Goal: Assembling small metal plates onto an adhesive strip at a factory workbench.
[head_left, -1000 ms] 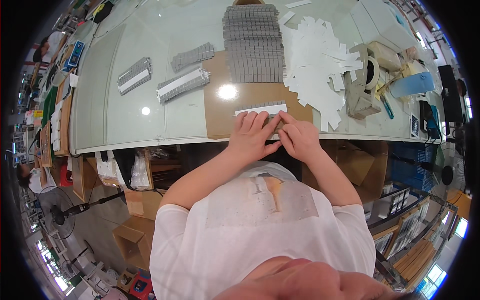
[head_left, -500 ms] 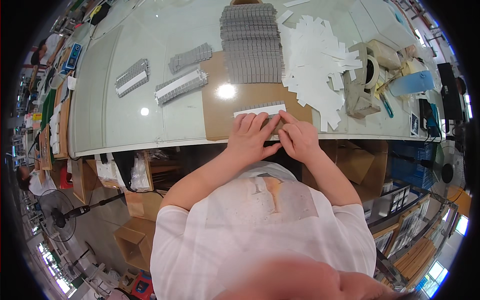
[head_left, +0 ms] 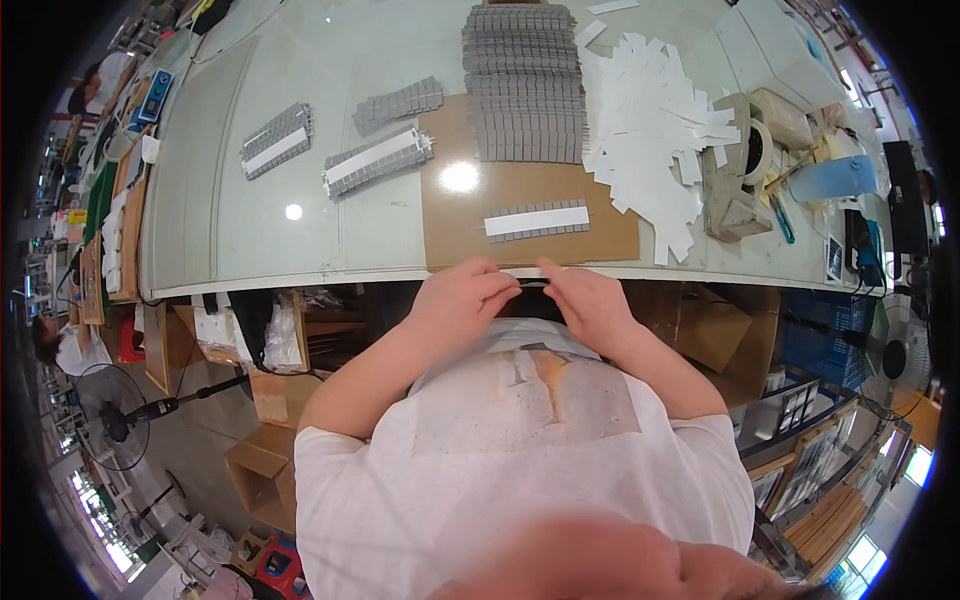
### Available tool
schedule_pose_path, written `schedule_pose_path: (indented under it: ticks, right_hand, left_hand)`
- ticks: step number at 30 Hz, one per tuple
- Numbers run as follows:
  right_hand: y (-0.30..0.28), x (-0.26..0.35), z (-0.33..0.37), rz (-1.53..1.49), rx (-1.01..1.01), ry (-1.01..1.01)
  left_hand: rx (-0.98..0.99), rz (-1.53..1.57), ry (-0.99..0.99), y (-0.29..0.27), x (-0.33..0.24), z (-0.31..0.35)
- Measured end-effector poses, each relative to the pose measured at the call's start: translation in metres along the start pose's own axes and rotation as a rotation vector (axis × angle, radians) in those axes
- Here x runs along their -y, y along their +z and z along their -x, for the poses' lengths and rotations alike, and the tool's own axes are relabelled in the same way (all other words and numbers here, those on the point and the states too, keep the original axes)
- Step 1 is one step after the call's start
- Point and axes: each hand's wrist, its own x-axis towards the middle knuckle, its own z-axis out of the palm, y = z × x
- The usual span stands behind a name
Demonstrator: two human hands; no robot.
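Observation:
A thin, pale strip point(head_left: 532, 283) spans between my hands at the table's front edge; its kind is hard to make out. My left hand point(head_left: 458, 297) pinches one end of it with closed fingers. At the other end, my right hand point(head_left: 592, 303) has its thumb and fingers closed on it, with the index finger pointing up. Just beyond them, a row of grey ribbed pieces point(head_left: 500, 236) lies on the brown board point(head_left: 600, 245), with a white strip point(head_left: 545, 219) along its middle. Neither hand touches that row.
A large block of grey rows point(head_left: 525, 100) stands behind the board, beside a pile of white strips point(head_left: 645, 120). Smaller grey stacks point(head_left: 380, 160) lie to the left. At right are a tape dispenser point(head_left: 735, 190), a blue bottle point(head_left: 835, 178) and a teal cutter point(head_left: 782, 220).
Both hands have drawn back from the grey row to the table edge, with a thin pale strip now between them. The row lies uncovered; the whole view has shifted slightly.

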Motion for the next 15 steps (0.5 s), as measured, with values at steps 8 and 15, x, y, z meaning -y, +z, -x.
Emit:
schedule_pose_path:
  ticks: [8,15]
  right_hand:
    - [-0.017,0.001,-0.017,-0.292,-0.069,0.655]
    - [-0.006,-0.031,-0.034,-0.178,-0.245,0.678]
  left_hand:
    - [-0.013,0.040,-0.002,0.001,0.012,-0.027]
    - [0.024,-0.020,-0.184,-0.008,-0.002,-0.068]
